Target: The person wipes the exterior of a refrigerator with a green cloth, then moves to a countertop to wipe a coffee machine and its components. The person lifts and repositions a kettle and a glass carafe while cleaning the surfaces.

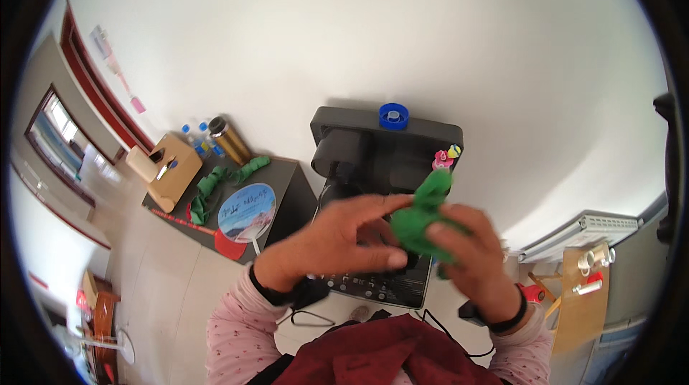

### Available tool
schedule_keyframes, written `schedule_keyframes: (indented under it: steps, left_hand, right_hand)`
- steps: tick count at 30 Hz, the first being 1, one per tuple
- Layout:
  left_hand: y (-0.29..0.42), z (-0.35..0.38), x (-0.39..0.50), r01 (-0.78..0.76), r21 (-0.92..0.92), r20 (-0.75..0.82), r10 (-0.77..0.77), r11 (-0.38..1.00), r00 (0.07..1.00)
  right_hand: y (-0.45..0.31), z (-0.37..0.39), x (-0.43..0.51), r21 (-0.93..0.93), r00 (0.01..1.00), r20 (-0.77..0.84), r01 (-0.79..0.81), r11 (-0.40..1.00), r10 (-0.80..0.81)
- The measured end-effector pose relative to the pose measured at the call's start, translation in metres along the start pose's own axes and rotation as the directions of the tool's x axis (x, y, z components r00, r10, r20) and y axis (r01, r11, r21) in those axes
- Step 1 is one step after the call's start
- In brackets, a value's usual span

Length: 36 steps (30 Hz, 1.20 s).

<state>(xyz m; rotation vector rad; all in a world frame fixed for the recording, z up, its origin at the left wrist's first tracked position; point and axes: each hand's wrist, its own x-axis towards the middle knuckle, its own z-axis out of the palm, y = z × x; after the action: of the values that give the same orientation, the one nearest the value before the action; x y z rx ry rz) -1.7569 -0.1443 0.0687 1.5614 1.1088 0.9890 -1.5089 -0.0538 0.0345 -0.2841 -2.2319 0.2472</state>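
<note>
In the middle of the head view, my right hand [476,253] grips a bundle of green cloth [417,226], blurred by motion, with a loop standing up from its top. My left hand [344,242] is beside the bundle on its left, fingers spread and curved towards it; its index fingertip reaches the cloth's edge, and I cannot tell whether it touches. Below the hands is a black appliance [377,291] with a row of buttons on its front panel. The hands hide much of its middle.
A blue round cap [393,116] and pink and yellow trinkets [443,159] sit on the appliance. On a dark cabinet [285,186] at left are a round fan [247,210], green cloth strips [210,186], a bottle [230,140] and a box [177,167]. Cups [586,262] stand on a wooden table at right.
</note>
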Motion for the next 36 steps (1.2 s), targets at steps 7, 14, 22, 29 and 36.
schedule_keyframes:
  steps: [7, 14, 22, 29, 36]
  left_hand:
    - [-0.023, -0.106, 0.107, -0.139, 0.790, -0.110, 0.362, 0.597, 0.926]
    - [-0.065, -0.112, 0.171, -0.024, 0.779, -0.090, 0.149, 0.626, 0.985]
    - [-0.085, -0.115, 0.185, -0.020, 0.756, -0.103, 0.150, 0.655, 0.983]
    - [-0.061, -0.139, 0.132, 0.007, 0.563, -0.365, 0.241, 0.826, 0.899]
    - [-0.063, -0.180, 0.012, 0.143, 0.283, -0.591, 0.055, 0.948, 0.805]
  right_hand:
    - [0.046, -0.072, 0.028, 0.611, 0.505, -0.389, -0.485, 0.626, 0.771]
    - [0.091, -0.085, 0.031, 0.696, 0.471, -0.340, -0.456, 0.554, 0.814]
    - [0.122, -0.052, 0.060, 0.569, 0.593, -0.193, -0.581, 0.582, 0.782]
    - [0.152, -0.015, 0.093, 0.246, 0.750, 0.072, -0.653, 0.717, 0.658]
    - [0.176, 0.014, 0.101, -0.009, 0.779, 0.471, -0.466, 0.885, 0.414]
